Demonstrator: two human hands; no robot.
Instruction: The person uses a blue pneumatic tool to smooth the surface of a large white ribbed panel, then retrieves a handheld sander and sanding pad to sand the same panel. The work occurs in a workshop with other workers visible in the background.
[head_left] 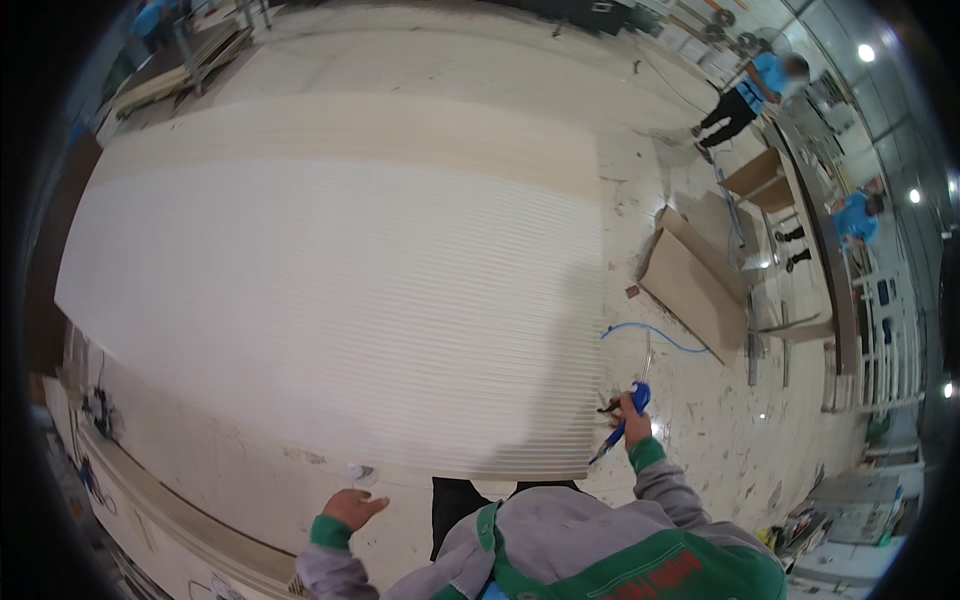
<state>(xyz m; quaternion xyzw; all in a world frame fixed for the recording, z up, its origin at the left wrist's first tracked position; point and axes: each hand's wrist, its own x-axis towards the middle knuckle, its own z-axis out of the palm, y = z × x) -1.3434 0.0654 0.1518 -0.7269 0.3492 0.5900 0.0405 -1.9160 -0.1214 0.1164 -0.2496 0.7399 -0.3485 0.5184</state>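
While the right hand has its grip closed round a blue air-blow gun, nozzle slanting down-left at the near right corner of the big white ribbed panel, the left hand, open and empty, hangs near the panel's near edge.

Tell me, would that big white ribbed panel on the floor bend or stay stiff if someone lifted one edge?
The ribbed panel is broad and looks thin, so it would probably sag when lifted from one edge. Its many grooves may let it flex more one way. Its sheer spread suggests it is awkward for one person; the right hand is already shut on a blue tool.
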